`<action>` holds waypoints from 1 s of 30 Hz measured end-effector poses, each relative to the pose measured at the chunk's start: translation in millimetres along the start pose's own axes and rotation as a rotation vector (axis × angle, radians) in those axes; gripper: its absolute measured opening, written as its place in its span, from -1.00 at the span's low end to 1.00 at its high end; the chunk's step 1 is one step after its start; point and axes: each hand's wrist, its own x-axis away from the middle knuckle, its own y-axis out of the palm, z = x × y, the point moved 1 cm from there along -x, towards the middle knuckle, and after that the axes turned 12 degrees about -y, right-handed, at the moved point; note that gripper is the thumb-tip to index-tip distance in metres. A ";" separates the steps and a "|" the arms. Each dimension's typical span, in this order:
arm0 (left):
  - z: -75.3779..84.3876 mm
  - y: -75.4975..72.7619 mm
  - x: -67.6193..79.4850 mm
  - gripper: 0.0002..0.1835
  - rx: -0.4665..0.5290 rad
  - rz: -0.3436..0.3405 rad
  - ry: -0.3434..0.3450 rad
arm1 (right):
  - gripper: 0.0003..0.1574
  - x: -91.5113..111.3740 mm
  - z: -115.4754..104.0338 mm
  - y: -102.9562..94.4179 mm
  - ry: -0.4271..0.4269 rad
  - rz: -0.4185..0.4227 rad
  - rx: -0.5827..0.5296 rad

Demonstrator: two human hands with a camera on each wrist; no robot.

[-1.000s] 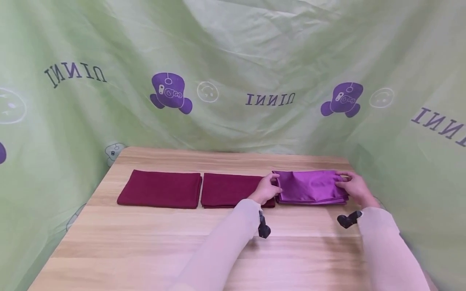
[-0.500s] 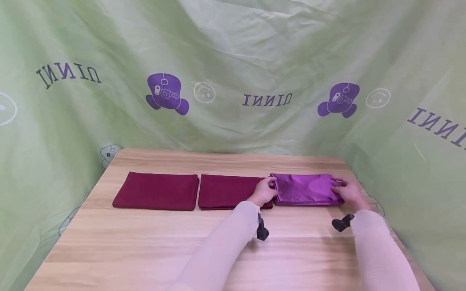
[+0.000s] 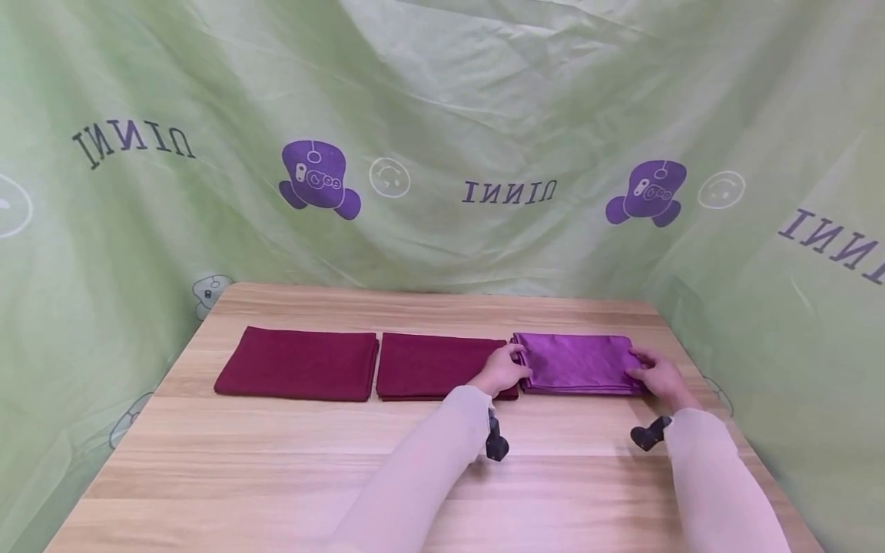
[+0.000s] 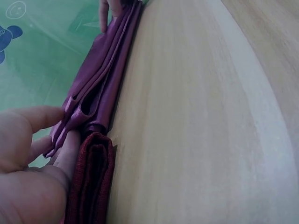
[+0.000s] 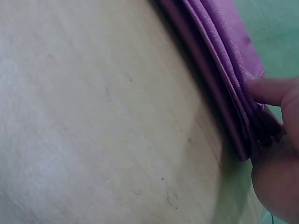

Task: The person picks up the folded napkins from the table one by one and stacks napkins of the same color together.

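Note:
A folded purple satin cloth point(image 3: 579, 361) lies on the table's right part in the head view. My left hand point(image 3: 503, 370) pinches its left end; in the left wrist view, fingers point(image 4: 46, 116) lie on both sides of the upper folds point(image 4: 77, 107). At the opposite end my right hand point(image 3: 660, 378) grips the short edge, and the right wrist view shows its thumb or finger point(image 5: 268, 91) against the stacked layers point(image 5: 219, 51). Beside the left hand, a folded maroon cloth point(image 3: 439, 367) nearly meets the purple one, its rolled edge point(image 4: 93, 163) close under the fingers.
Another folded maroon cloth point(image 3: 297, 365) lies at the left, a narrow gap from the middle one. All are in a row across the wooden table point(image 3: 276, 468). A green printed curtain point(image 3: 442, 100) hangs behind and along both sides.
The purple cloth's top has gone from wrinkled and raised to flatter and smoother. My right hand has shifted slightly inward and toward me; the left stays at the left end.

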 end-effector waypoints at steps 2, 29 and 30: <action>-0.5 -0.3 0.3 -0.39 -0.002 -0.014 -0.003 | -0.27 -1.2 -1.0 1.0 -0.006 -0.008 0.031; -44.4 -153.2 51.2 -0.26 -0.269 0.228 0.115 | -0.30 -21.5 -152.0 100.3 -0.260 -0.049 0.051; -47.6 -158.1 54.8 -0.25 -0.276 0.254 0.101 | -0.31 -20.8 -154.5 105.6 -0.271 -0.056 0.050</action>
